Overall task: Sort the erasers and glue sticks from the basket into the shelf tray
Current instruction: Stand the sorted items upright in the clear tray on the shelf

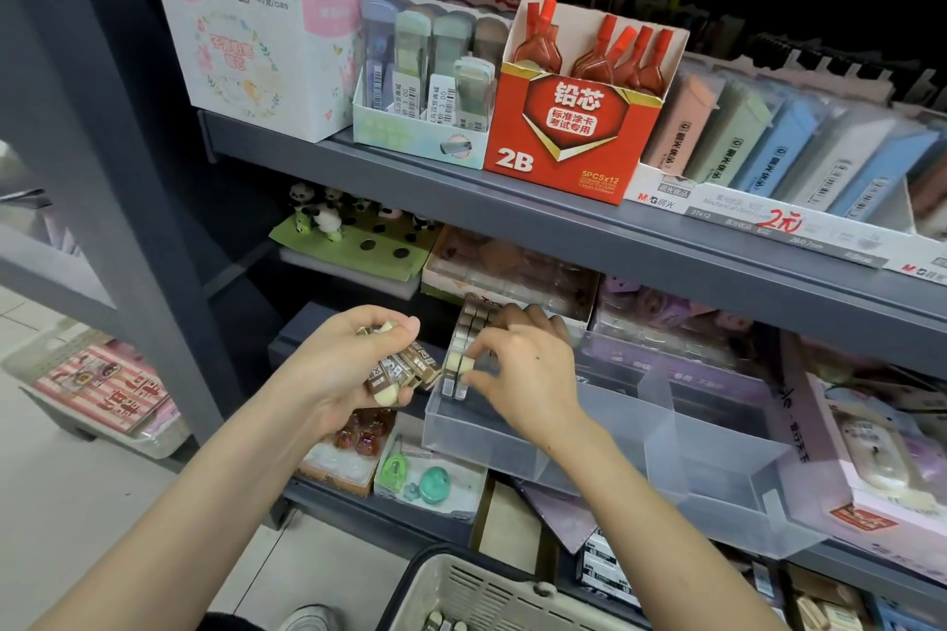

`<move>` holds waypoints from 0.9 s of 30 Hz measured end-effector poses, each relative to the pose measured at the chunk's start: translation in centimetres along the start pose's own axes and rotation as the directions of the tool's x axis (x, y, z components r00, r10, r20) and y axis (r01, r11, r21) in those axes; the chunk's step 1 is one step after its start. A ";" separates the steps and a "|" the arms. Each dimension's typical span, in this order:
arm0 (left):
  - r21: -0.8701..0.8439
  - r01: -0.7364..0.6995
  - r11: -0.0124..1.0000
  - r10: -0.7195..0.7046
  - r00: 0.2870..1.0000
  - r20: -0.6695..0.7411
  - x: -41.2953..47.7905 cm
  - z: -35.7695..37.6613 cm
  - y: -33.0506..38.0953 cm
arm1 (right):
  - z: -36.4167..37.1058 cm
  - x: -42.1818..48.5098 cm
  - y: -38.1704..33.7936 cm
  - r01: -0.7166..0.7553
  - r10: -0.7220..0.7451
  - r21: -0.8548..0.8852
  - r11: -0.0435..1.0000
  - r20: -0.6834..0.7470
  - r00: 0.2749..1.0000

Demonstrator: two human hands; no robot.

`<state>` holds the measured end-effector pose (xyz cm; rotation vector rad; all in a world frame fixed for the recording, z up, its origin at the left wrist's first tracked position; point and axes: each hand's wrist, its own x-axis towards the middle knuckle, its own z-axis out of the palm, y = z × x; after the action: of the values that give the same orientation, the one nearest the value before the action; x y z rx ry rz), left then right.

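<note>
right now the left hand (353, 364) is gripping a bundle of brown-sleeved erasers (410, 369), its fingers curling round them, with cream ends poking out above and below the fist; it is hovering just left of the clear shelf tray (512, 446). the right hand (522, 369) is reaching over the tray's leftmost compartment and pinching one eraser (464, 366) between thumb and forefinger, its other fingers bending loosely behind. that eraser is sitting at the near end of a row of erasers (469, 323) running along the compartment's left wall, touching its neighbour, cream end facing up. the basket (461, 594) is lying at the bottom edge of the view, below the shelf, with a few more erasers showing inside it. on the shelf above, a red 2b lead box (569, 138) is standing between pastel stationery boxes, and just below the left hand a small box of green sharpeners (420, 477) is resting beside the tray
</note>
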<state>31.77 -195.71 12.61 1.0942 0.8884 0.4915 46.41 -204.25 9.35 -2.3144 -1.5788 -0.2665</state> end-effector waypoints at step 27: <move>0.205 -0.110 0.973 0.092 0.991 0.095 -0.4 1.2 -0.6 | -3.1 -1.6 -1.2 -0.172 -0.032 0.747 0.642 0.250 0.968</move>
<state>32.48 -196.93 12.46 1.3489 0.8253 0.4381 44.81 -206.39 11.93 -1.7323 -1.3120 0.6351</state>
